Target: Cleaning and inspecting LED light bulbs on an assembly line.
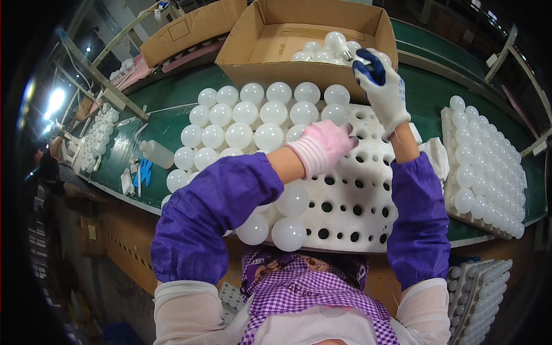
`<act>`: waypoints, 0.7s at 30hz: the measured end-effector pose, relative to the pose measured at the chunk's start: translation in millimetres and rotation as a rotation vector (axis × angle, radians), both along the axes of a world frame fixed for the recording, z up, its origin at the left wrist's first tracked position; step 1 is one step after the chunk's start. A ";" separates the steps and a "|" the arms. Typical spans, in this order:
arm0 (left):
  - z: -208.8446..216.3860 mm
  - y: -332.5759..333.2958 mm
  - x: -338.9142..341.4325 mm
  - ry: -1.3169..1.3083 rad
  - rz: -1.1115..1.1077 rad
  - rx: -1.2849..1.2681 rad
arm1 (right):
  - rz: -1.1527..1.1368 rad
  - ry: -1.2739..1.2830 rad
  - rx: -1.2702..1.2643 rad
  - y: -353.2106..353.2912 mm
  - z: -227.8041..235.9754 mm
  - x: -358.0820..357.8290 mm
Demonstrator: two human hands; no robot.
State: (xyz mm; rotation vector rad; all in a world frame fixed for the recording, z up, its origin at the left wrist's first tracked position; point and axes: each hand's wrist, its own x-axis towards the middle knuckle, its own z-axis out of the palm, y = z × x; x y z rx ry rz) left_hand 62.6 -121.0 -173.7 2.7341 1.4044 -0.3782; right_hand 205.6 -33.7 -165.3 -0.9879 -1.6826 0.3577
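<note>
My left hand (pixel 328 146), in a pink glove with a striped cuff, is over the bare part of a white foam tray (pixel 345 201) with round holes. Its fingertips are slightly apart, and no bulb shows in them. White round light bulbs (pixel 245 112) stand in rows across the tray's left part. My right hand (pixel 382 89), in a white glove with blue fingers and palm, is raised at the front wall of a cardboard box (pixel 287 72). Its fingers are curved and apart, close to a loose bulb (pixel 335 40) whose metal base points toward them.
A filled tray of bulbs (pixel 489 164) lies on the green bench (pixel 155 123) at the right. More stacked bulbs (pixel 483 299) are below it. A plastic bottle (pixel 156 154) and blue gloves (pixel 143 171) lie at the left. A white cloth (pixel 437 158) lies beside my right sleeve.
</note>
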 end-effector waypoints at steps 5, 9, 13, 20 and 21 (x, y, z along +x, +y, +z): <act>21.7 -18.0 -47.3 -0.623 0.104 0.124 | 0.121 0.055 -0.004 -38.4 -40.2 15.8; 21.8 -36.7 -60.9 -1.144 0.151 0.164 | 0.678 0.540 -0.804 -80.1 -37.6 20.6; 22.4 -48.3 -62.9 -1.215 0.227 0.132 | 0.626 0.559 -0.930 -109.8 -18.0 2.6; 31.9 -71.7 -77.7 -1.458 0.360 -0.296 | 0.632 0.608 -0.659 -142.0 -13.9 -14.1; 34.6 -76.0 -78.1 -1.536 0.448 -0.475 | 0.636 0.603 -0.659 -146.0 -12.6 -15.2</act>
